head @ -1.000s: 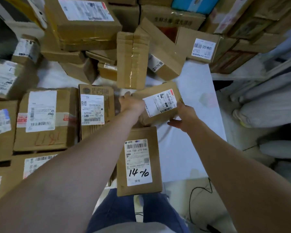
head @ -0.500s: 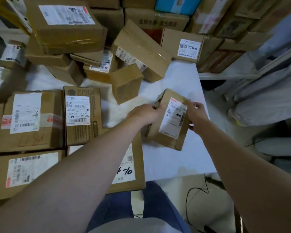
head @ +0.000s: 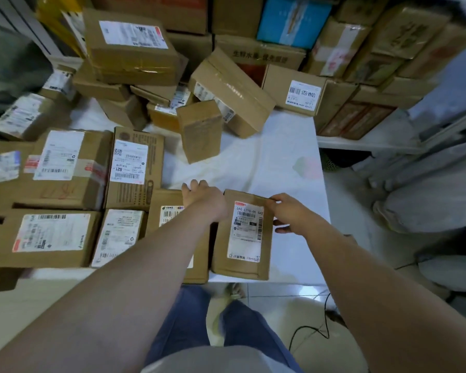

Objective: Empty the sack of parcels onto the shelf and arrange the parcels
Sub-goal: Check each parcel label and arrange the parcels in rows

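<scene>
the labelled parcel (head: 242,236) lies flat on the white shelf (head: 276,157), right at the front edge, long side pointing away from the person, white shipping label facing up. it sits tight against a neighbouring parcel (head: 168,200) on its left, which also lies flat, with its own label mostly hidden under the forearm.

left hand (head: 203,200) is palm down over the far end of that neighbouring parcel. the fingers are straight and relaxed and reach just past its far edge onto the shelf, so it isn't gripping anything. the side of the hand is up against the far left corner of the labelled parcel.

right hand (head: 288,214) is on the far right corner of the labelled parcel, thumb lying along the top edge and the other fingers curled in against the right side, so it has a light hold of that corner. can't tell how firm the hold is.

further back on the shelf a small plain box (head: 199,130) stands tilted on its own, with a long taped box (head: 232,90) leaning behind it. to the left there's a neat block of flat boxes, including one with "021" on its label (head: 133,168). more cartons are stacked along the back, with a blue box (head: 291,20) among them. pale grey bags (head: 428,205) lie on the floor to the right, and blue trousers (head: 183,319) show at the bottom.
</scene>
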A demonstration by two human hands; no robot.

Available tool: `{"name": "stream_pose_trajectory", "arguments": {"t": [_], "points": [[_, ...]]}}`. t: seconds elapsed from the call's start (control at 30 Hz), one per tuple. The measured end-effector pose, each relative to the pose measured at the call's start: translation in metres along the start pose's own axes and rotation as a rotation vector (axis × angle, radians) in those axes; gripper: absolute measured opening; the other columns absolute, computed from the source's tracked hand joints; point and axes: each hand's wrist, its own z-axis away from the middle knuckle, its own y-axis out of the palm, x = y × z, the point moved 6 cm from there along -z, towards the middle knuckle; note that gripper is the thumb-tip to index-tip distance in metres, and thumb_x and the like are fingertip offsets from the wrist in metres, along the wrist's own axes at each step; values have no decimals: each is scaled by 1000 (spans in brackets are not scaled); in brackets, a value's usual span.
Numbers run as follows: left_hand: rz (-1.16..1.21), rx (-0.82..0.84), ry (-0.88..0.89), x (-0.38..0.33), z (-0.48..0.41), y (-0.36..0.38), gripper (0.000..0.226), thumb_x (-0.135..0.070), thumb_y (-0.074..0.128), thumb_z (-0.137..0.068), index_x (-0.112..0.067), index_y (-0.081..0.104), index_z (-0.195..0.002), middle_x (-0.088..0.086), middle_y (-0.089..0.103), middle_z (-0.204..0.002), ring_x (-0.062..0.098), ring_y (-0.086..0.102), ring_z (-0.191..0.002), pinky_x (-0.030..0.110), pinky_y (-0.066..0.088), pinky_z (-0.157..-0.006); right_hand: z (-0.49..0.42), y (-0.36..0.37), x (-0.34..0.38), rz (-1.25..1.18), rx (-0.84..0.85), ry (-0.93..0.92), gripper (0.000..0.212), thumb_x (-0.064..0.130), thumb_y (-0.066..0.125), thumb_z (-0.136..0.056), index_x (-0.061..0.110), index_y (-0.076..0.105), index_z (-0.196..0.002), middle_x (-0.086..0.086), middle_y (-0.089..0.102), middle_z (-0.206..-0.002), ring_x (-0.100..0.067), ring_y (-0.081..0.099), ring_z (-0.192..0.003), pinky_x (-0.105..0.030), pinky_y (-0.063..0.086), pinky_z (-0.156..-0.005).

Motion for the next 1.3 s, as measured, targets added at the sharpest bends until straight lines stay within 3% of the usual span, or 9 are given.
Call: {"name": "stream_pose_trajectory", "arguments": {"t": [0.17,0.27,0.37,0.53,0.63,0.73,0.93,1.1,1.3], "points": [[128,-116,-41,1,5,-17,88,-74,53,-79,-10,44,-139,16,33,-144,35,27,-134,48,19,-116,-8,4,20,240,9,-81,37,39,43,-101,15,56,-127,-7,61,-116,-25,60,-96,-37,49,-82],[452,-389,-137,20,2,-43,72,-62,50,-87,-12,41,-137,15,35,-140,33,33,-130,44,27,-110,-20,-7,55,332,-288,-215,40,35,44,-101,11,57,-129,-10,61,-129,-30,57,-116,-33,45,-93],[842,-583,-190,53,-10,-68,60,-48,53,-93,-17,35,-142,15,30,-141,34,40,-128,41,36,-102,-34,-2,99,160,-310,-333,41,35,49,-99,16,53,-135,-7,64,-124,-26,59,-108,-34,44,-100],[1337,-321,-201,93,-61,-90,55,-57,33,-98,-51,13,-149,2,3,-162,41,26,-141,55,45,-101,-41,27,191,41,-105,-494,42,38,42,-102,23,42,-141,-1,52,-116,-20,50,-105,-40,45,-99],[1448,-200,-194,94,-70,-96,50,-62,29,-97,-45,37,-143,2,32,-151,34,40,-130,52,55,-88,-49,39,216,-11,-59,-438,54,53,36,-100,29,34,-148,-4,48,-143,-24,47,-129,-45,41,-108],[1675,-141,-274,100,-75,-85,49,-65,31,-95,-32,51,-126,0,51,-130,27,53,-114,45,61,-73,-60,38,204,-197,-72,-276,55,65,30,-96,33,47,-137,1,54,-136,-22,52,-124,-49,48,-100],[1631,103,-374,100,-82,-56,63,-63,27,-98,-11,62,-88,7,70,-96,26,68,-88,40,58,-73,-76,54,156,-300,143,64,42,56,49,-95,15,58,-95,-7,58,-95,-20,64,-70,-37,56,-62],[1566,140,-351,97,-90,-39,43,-53,47,-96,-15,65,-91,6,73,-92,25,71,-84,38,59,-75,-86,80,142,-378,176,48,31,32,63,-95,7,67,-111,-13,73,-105,-29,71,-92,-42,59,-74],[1167,-218,-278,122,-95,-53,33,-18,65,-85,-22,64,-118,0,69,-112,24,65,-100,33,55,-86,-86,107,160,-140,181,-62,23,18,53,-98,9,63,-117,-12,70,-108,-29,66,-102,-45,55,-89]]}}
